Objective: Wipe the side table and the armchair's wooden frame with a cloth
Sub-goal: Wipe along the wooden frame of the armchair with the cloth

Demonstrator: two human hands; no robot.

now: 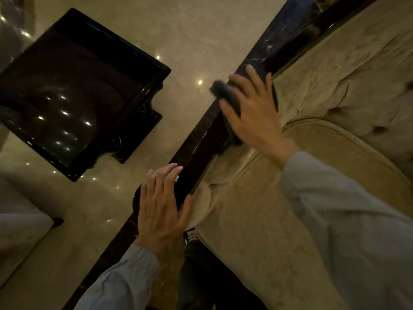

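The armchair's dark glossy wooden frame [201, 151] runs diagonally from lower left to upper right, beside its beige tufted upholstery [330, 70]. My right hand [252, 108] presses a dark grey cloth [225, 95] flat on the arm rail, with the cloth poking out past my fingers. Lower down the same rail, my left hand [161, 204] rests with fingers spread, holding nothing. The black glossy side table [73, 92] stands at the upper left, apart from both hands.
Polished beige marble floor [196, 41] with light reflections lies between table and chair. A beige seat cushion [279, 220] fills the lower right. Another pale upholstered piece [20, 222] sits at the left edge. My shoe [191, 237] and dark trouser leg show below the frame.
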